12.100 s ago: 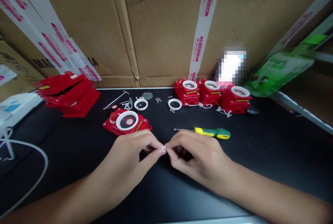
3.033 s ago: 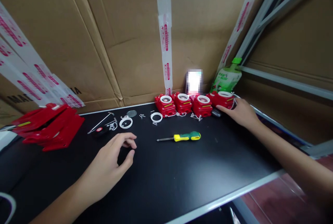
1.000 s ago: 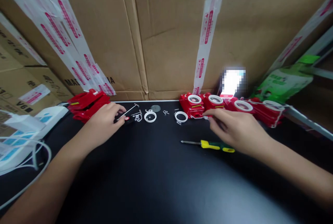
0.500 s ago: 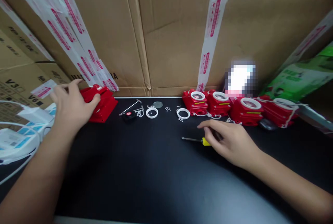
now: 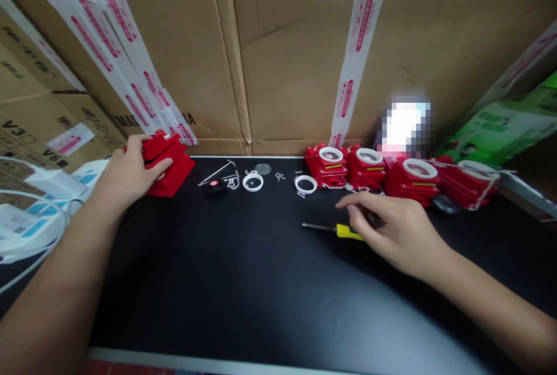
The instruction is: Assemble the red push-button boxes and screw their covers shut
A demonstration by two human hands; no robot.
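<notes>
Clasping glossy red plastic box-shaped housings [image 5: 174,174], angular and stacked askew with a dark gap between, at the left rear of the black tabletop [image 5: 235,282], near a white-and-blue power strip [image 5: 90,173]. Moving right, passing a black round piece with a red-and-white disc [image 5: 214,185], two white plastic rings [image 5: 262,183] and, at the right rear, four red housings with round white rims [image 5: 413,188], set in a row.

Reading "V3" and "V6" beside small squares on a brown cardboard carton [image 5: 26,111] at far left, then "MA" and a final "A" on the larger brown cardboard [image 5: 282,85] behind, interrupted by white tape with pinkish-red print [image 5: 130,70], too small to read. Unable to make out yellow labels on the row or characters on the green-and-white container [image 5: 509,125] at far right.

Gripping with the left hand [image 5: 126,172], spread broadly over the upper housing, thumb on its near side. Curling the right hand [image 5: 398,233] loosely over a yellow-handled screwdriver [image 5: 348,232], with thumb and forefinger narrowly parted; cannot tell whether touching its handle.
</notes>
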